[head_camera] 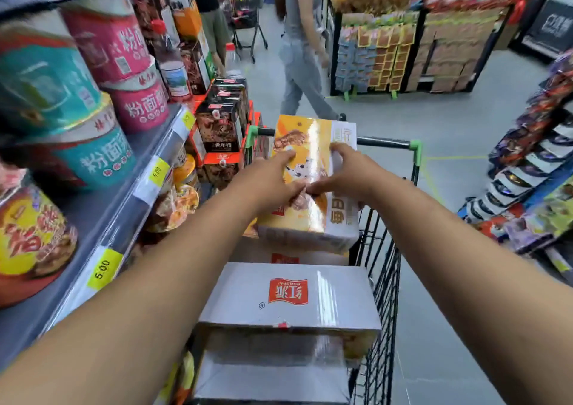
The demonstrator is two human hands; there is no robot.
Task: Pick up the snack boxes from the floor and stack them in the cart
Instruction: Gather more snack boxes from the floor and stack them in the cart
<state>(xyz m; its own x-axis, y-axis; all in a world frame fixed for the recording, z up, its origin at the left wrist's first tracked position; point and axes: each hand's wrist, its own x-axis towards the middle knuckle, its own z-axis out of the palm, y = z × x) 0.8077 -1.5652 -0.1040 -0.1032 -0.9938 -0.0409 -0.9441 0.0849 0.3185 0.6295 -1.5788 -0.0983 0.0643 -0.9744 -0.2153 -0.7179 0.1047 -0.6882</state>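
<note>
In the head view, the orange snack box [310,181] sits at centre frame atop the far stack in the cart [381,268]. Your left hand [273,181] and right hand [341,172] both lie spread on its top, gripping nothing. It looks tilted, though blur hides its seating, so press it level and square with the grey box [288,296] at lower centre before letting go.
</note>
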